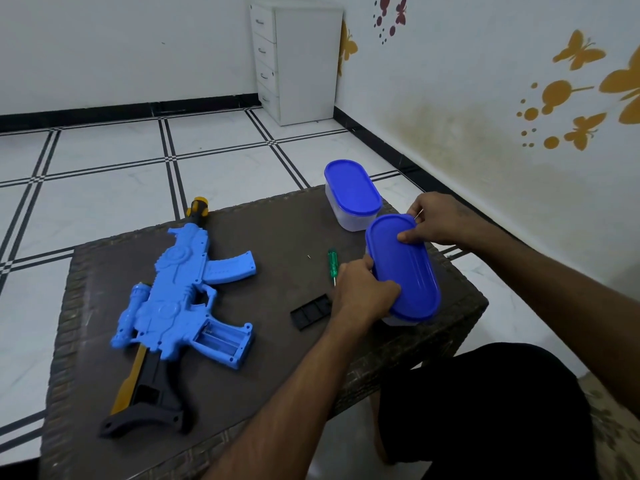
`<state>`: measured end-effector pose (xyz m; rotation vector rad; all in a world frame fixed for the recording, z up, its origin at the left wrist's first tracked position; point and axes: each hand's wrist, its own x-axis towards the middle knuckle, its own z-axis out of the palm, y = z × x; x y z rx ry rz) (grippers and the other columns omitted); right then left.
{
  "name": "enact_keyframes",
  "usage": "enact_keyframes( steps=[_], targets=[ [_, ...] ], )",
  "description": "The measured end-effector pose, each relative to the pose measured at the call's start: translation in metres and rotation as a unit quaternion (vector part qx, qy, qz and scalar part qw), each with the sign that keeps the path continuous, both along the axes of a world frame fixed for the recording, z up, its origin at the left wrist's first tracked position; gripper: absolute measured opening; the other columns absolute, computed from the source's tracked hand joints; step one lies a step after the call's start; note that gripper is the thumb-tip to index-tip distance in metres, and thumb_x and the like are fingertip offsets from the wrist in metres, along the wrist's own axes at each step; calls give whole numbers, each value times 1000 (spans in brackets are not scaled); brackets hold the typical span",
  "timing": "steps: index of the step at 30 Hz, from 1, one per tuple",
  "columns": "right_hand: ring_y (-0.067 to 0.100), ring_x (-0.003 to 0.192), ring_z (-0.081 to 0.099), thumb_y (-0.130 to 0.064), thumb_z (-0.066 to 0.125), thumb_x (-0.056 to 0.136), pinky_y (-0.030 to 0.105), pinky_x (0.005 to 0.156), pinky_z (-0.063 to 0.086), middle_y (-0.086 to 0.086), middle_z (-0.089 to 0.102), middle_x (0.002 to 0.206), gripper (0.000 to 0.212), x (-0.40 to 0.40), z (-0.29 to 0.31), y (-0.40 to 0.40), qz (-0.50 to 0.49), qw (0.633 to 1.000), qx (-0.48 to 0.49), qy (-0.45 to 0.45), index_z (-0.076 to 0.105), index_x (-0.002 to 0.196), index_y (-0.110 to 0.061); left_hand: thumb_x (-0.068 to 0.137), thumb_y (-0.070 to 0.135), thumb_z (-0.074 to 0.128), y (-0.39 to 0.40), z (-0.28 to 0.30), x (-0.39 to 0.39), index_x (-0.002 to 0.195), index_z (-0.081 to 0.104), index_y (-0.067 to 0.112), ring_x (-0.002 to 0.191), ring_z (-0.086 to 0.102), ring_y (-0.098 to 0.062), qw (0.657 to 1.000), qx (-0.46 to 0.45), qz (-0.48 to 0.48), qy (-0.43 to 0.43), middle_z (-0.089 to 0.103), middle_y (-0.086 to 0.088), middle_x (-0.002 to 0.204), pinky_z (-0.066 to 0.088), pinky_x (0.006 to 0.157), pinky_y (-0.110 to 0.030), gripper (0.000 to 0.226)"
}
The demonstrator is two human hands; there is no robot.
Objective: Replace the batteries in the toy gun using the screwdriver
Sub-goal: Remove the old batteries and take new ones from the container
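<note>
A blue toy gun point(180, 292) with a black and yellow stock lies on the left of the brown table point(263, 368). Its battery compartment point(216, 339) is open and looks empty. The black compartment cover point(310, 311) lies in the middle, with a green screwdriver point(332, 263) and a tiny screw point(308, 257) beyond it. At the table's right edge both hands hold a clear container with a blue lid point(403, 268). My left hand point(363, 292) grips its near left side. My right hand point(438, 220) pinches the lid's far end.
A second clear container with a blue lid point(352, 194) stands shut at the table's far right corner. A white drawer cabinet point(294, 60) stands in the room's far corner. The wall runs close along the right. My knee in dark cloth point(485, 410) is beside the table's near right.
</note>
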<state>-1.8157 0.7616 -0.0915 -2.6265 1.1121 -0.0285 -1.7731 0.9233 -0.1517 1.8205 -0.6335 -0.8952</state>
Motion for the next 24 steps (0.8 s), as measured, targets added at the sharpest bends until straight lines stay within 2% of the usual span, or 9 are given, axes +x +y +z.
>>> enact_keyframes(
  steps=[2, 6, 9, 11, 13, 15, 18, 21, 24],
  targets=[
    [24, 83, 64, -29, 81, 78, 33, 73, 53, 11, 66, 95, 36, -4, 1, 0, -8, 1000, -6, -2, 56, 96, -11, 77, 16, 72, 0, 0, -3, 97, 54, 22, 93, 70, -28, 1000, 0, -1, -5, 67, -11, 109, 62, 76, -50, 28],
    [27, 90, 64, -30, 80, 79, 41, 83, 57, 12, 64, 101, 42, 1, 6, 6, 6, 1000, -16, -4, 55, 104, -7, 78, 17, 72, 1, -1, -4, 97, 56, 19, 89, 71, -28, 1000, -3, 13, 0, 69, -12, 108, 62, 74, -50, 24],
    [28, 94, 62, -29, 73, 85, 43, 84, 57, 13, 59, 107, 46, 8, 10, 9, 8, 1000, 8, 3, 49, 117, -7, 87, 15, 72, 2, -2, 0, 97, 56, 19, 80, 72, -21, 999, 2, 15, 51, 68, -8, 110, 63, 75, -45, 19],
    [28, 96, 61, -27, 67, 88, 43, 81, 58, 13, 56, 111, 44, 8, 12, 7, 2, 998, 60, -8, 44, 120, -9, 89, 18, 72, 5, -1, 3, 103, 59, 17, 84, 72, -21, 996, -2, 4, 87, 68, -8, 113, 62, 79, -46, 19],
    [31, 100, 61, -25, 62, 90, 45, 80, 57, 14, 54, 113, 39, 4, 15, 7, -11, 990, 135, -43, 41, 121, -11, 88, 24, 74, 10, 0, 4, 121, 60, 12, 87, 73, -23, 996, -16, -4, 89, 68, -9, 110, 62, 80, -48, 37],
    [31, 103, 61, -23, 57, 94, 46, 79, 56, 14, 53, 115, 36, 2, 17, 9, -30, 975, 204, -85, 38, 122, -11, 84, 34, 75, 15, -3, 6, 132, 57, 21, 89, 72, -26, 997, -46, 4, 54, 68, -12, 104, 60, 82, -53, 53],
    [24, 95, 61, -26, 51, 98, 36, 71, 54, 11, 52, 111, 37, -4, 22, 15, -26, 971, 216, -98, 31, 126, -11, 87, 33, 71, 21, -6, 7, 138, 56, 28, 94, 68, -22, 995, -91, 36, -29, 66, -12, 102, 58, 87, -51, 53],
    [13, 79, 55, -27, 50, 98, 27, 59, 44, 3, 50, 95, 30, -10, 29, 24, -1, 980, 162, -118, 33, 118, -12, 93, 32, 69, 25, 1, 6, 136, 58, 14, 91, 66, -11, 993, -115, 35, -12, 68, -3, 101, 59, 86, -42, 48],
    [12, 71, 50, -21, 51, 95, 26, 55, 39, 1, 48, 88, 22, -9, 37, 35, 4, 975, 145, -170, 35, 110, -14, 91, 43, 67, 27, 15, 6, 139, 55, 13, 97, 65, -8, 990, -135, 28, -11, 68, 1, 110, 60, 79, -33, 58]
  ],
)
